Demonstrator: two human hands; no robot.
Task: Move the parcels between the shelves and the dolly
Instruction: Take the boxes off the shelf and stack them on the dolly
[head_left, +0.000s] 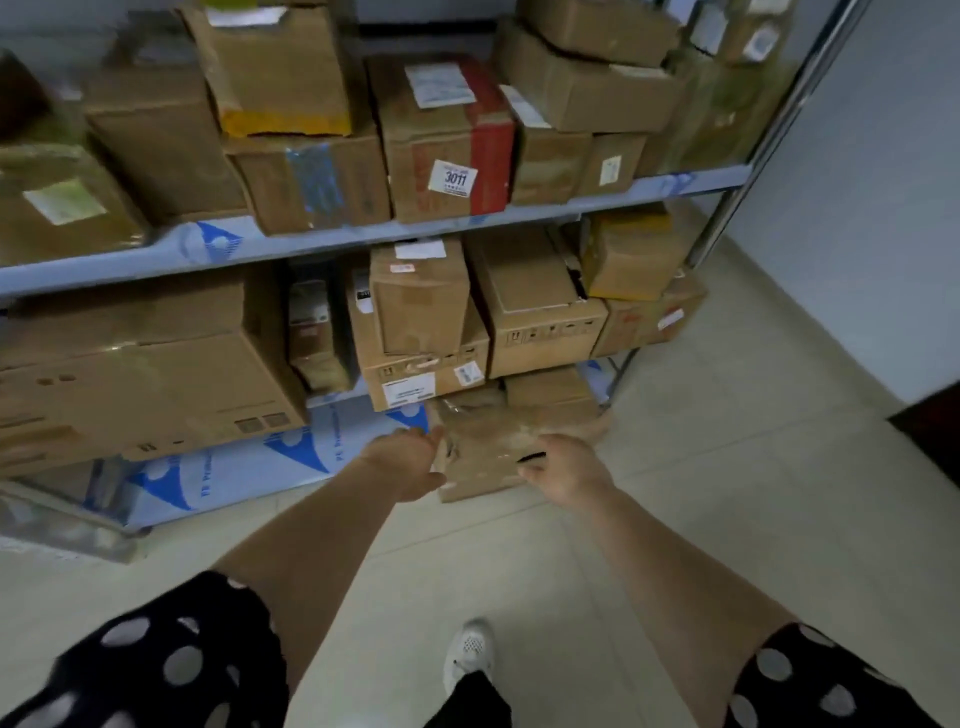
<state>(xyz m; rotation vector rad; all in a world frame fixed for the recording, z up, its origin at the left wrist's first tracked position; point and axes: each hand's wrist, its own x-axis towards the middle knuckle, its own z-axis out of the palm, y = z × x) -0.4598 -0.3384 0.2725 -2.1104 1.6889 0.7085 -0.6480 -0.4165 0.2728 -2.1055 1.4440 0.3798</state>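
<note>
Stacked boxes (426, 317) pack both shelves (363, 236) across the upper frame (hardly a gap). Bare floor (727, 493) lies open at right.

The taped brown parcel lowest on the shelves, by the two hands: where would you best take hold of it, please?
Probably by its two side edges, left hand on the left, right hand on the right, coming from the front. The parcel looks too wide for one hand, its taped top looks slick, and a box sits close behind it.
</note>
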